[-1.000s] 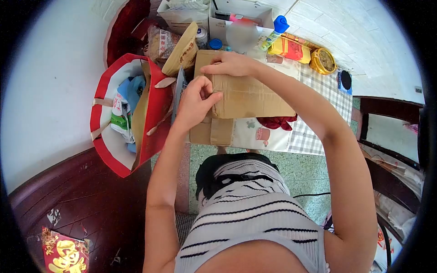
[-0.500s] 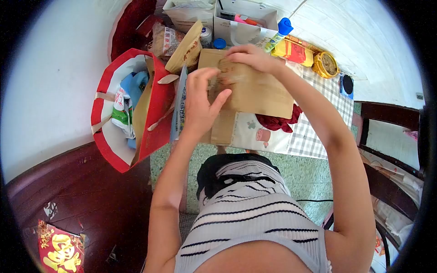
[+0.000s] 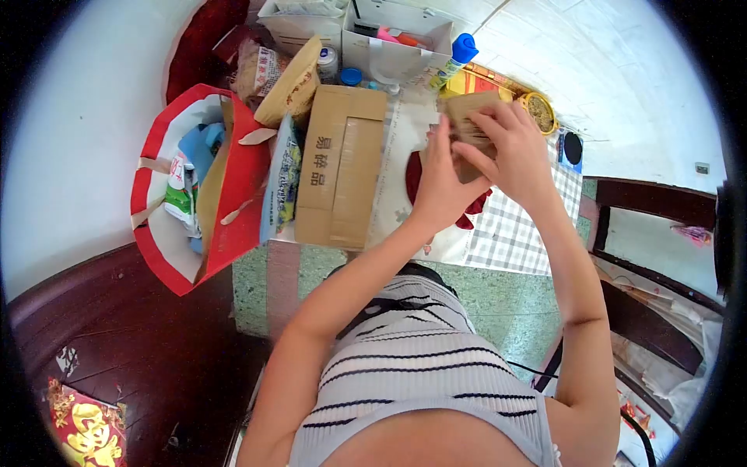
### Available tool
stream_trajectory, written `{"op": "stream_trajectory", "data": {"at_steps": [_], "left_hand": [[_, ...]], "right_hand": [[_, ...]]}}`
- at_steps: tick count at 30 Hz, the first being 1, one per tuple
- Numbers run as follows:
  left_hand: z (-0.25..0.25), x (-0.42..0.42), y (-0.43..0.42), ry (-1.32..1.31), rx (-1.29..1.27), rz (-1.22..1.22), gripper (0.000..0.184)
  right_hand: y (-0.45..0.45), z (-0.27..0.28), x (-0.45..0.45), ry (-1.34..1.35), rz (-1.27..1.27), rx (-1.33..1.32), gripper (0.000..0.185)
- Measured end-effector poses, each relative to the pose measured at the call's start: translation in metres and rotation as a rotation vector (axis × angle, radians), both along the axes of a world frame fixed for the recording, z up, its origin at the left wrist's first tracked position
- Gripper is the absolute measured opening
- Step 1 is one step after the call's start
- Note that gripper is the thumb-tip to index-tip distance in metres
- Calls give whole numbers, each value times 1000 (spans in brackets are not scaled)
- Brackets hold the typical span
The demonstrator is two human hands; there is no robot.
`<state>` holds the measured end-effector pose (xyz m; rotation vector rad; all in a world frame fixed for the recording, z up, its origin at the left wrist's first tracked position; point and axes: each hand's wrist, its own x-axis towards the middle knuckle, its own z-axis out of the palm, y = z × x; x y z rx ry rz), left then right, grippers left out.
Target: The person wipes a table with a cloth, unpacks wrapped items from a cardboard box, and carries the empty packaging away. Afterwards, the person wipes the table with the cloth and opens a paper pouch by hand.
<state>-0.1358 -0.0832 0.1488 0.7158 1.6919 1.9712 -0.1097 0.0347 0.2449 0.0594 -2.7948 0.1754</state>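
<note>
My left hand [image 3: 442, 183] and my right hand [image 3: 510, 148] are close together over the right part of the table. Between them is a brown cardboard piece [image 3: 471, 109], blurred by motion. The fingers of my right hand wrap over its right side, while my left hand is at its lower left with the fingers pointing up. Dark red cloth [image 3: 412, 177] shows beneath and beside my hands. Left of them a long closed cardboard box [image 3: 340, 167] with printed characters lies on the table.
A red and white bag [image 3: 249, 194] stands at the left, with a blue package [image 3: 282, 183] beside it. Behind are a white box [image 3: 397, 50], a blue-capped spray can [image 3: 459, 56], a blue-lidded jar [image 3: 351, 76] and a yellow tub [image 3: 538, 111]. A checked cloth [image 3: 506, 233] covers the table's right.
Both hands have moved right, off the long box, with the cardboard piece that covered it. The piece now looks smaller between my hands, and the printed box top is uncovered.
</note>
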Motion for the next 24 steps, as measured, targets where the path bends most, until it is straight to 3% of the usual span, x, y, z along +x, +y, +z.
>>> {"op": "stream_trajectory", "data": {"at_steps": [1, 4, 8, 11, 12, 15, 18, 24], "left_hand": [[3, 7, 6, -258, 175, -80, 100], [-26, 16, 27, -206, 113, -210, 94], [-104, 23, 41, -194, -360, -162, 82], [-141, 23, 45, -54, -396, -125, 81], [-139, 22, 47, -56, -398, -121, 81], [-106, 19, 50, 137, -317, -20, 77], [-66, 10, 38, 315, -395, 114, 68], [-50, 6, 4, 610, -605, 146, 45]], "right_hand": [[7, 3, 6, -10, -1, 6, 28], [35, 8, 28, -155, -196, -37, 27], [90, -3, 53, -165, -253, -57, 24], [118, -2, 68, -236, -336, -341, 19], [126, -1, 72, -239, -333, -342, 19], [141, 11, 85, -175, -530, -861, 13], [164, 17, 97, -188, -469, -866, 12], [169, -96, 136, -215, -654, -1387, 18]]}}
